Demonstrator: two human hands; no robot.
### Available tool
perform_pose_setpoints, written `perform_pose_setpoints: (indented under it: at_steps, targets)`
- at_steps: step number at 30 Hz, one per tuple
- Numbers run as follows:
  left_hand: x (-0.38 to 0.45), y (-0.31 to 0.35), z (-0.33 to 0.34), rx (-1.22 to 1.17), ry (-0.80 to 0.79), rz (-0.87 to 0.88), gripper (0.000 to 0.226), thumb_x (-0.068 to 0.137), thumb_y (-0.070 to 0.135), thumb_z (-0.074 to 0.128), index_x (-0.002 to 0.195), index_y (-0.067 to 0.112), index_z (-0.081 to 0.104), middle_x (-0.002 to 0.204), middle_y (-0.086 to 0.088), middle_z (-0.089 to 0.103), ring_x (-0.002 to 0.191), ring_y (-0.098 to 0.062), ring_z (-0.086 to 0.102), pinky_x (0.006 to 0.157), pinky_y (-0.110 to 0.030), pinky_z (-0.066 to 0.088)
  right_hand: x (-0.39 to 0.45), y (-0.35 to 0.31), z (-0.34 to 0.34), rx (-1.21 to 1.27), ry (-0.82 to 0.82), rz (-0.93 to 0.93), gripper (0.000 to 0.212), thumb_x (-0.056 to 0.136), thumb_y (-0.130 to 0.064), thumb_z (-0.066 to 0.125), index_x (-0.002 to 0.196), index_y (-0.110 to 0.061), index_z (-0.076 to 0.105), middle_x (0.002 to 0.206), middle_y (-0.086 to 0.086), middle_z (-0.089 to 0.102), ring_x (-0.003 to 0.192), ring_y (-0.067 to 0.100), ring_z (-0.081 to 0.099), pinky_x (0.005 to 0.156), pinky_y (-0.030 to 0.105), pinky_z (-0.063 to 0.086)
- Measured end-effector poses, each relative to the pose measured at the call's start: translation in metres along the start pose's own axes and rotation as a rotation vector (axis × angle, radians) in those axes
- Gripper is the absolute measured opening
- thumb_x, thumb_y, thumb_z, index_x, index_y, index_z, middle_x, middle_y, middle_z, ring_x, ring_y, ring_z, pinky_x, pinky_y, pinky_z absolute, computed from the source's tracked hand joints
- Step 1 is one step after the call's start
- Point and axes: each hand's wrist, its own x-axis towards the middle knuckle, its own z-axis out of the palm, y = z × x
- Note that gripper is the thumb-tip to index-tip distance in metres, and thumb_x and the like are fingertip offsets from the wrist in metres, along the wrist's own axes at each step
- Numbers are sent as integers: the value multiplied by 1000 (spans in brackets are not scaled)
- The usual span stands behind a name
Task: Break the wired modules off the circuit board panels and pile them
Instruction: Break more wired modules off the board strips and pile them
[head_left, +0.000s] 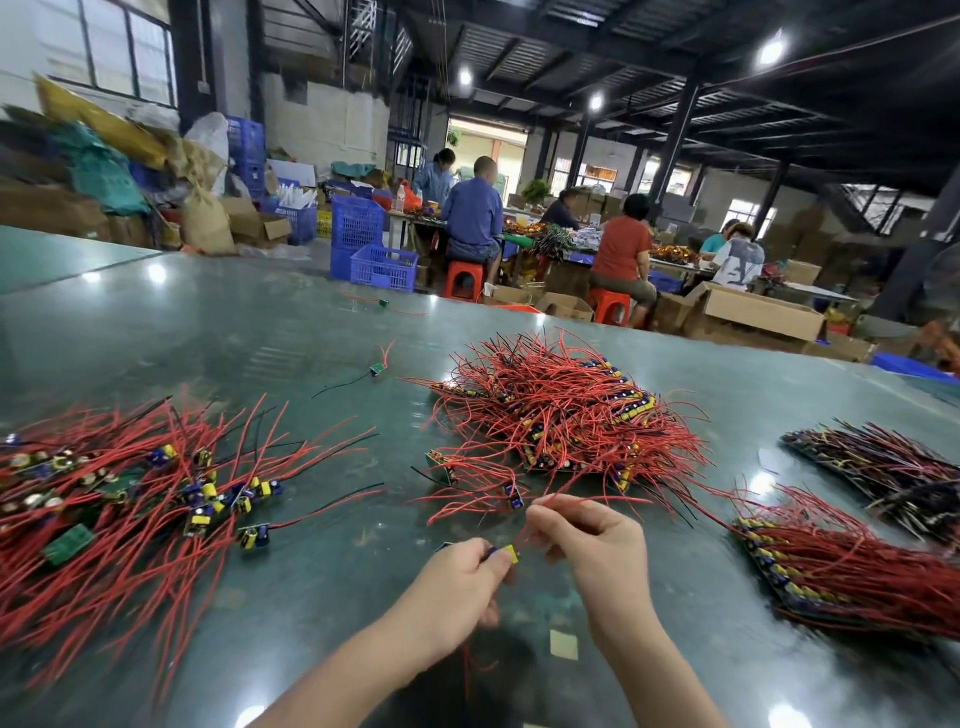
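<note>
Workshop, glossy green table (260, 322) | left hand (457, 582) pinches module (506, 555) | right hand (587, 535) seemingly grips its wires

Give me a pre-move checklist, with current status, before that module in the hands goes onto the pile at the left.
1. Small module with the yellow and blue parts is gripped by the left hand: ok.
2. Right hand pinches its thin red wires: ok.
3. Module fully broken off any panel: cannot tell, the fingers hide its edges.
4. Its wires free of the big tangled heap of red-wired panels: cannot tell, strands overlap.
5. Loose pile of separated red-wired modules on the left is in view as a drop spot: ok.
6. Bare stretch of the glossy green table between hands and pile: ok.
</note>
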Motion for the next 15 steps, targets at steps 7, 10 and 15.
perform_pose_setpoints:
  at_steps: [7, 10, 15]
  targets:
    - [0, 2, -1, 89, 31, 109, 32, 99, 27, 44, 68, 20, 47, 37, 9, 48, 39, -2, 43, 55, -23, 37, 5, 1, -4, 256, 29, 202, 11, 80, -1, 66, 71, -5, 70, 66, 12, 68, 50, 12, 63, 46, 16, 50]
    - [-3, 6, -1, -43, 25, 76, 28, 100, 20, 42, 74, 14, 50, 35, 9, 45, 34, 1, 39, 43, -11, 31, 7, 5, -5, 390, 33, 295, 4, 85, -4, 61, 83, 0, 61, 62, 12, 68, 50, 14, 66, 44, 17, 51]
    - [-7, 9, -5, -148, -16, -6, 28, 101, 19, 37, 77, 10, 49, 33, 9, 40, 26, 0, 31, 34, -9, 23, 10, 3, -10, 43, 25, 30, 7, 86, -4, 62, 81, -1, 65, 63, 14, 70, 51, 19, 67, 43, 20, 50]
